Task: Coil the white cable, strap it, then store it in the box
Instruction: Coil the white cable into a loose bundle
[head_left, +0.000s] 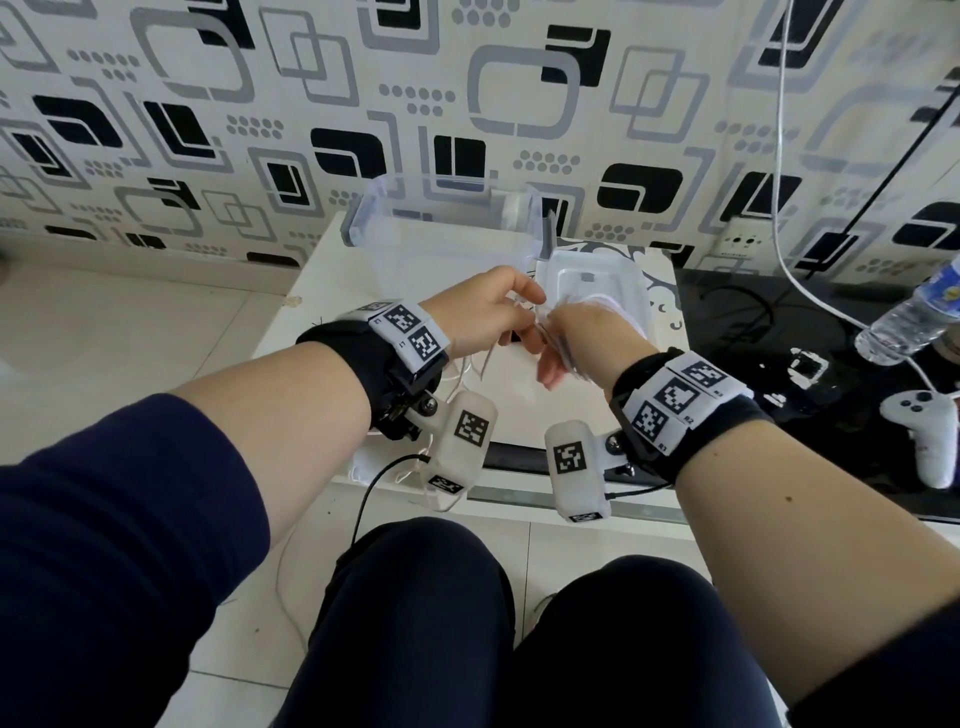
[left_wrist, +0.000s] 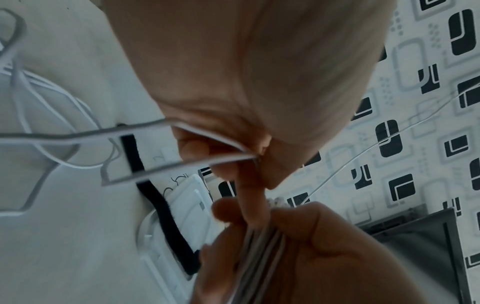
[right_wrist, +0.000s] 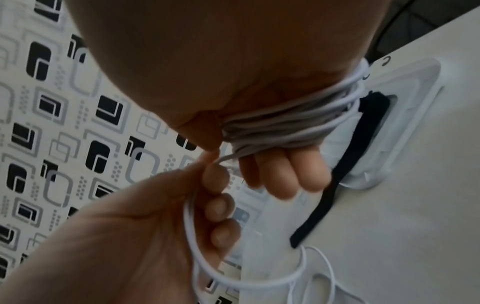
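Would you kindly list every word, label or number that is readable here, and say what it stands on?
"R1", "R2", "R3": on the right wristband, beside its square code tags.
"L1": on the left wristband; a second label there is too blurred to read.
Water bottle label: blurred, unreadable.

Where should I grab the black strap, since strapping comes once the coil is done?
Pinch the black strap at its near end, which lies flat on the table; the far end rests on the box lid. Come from above.
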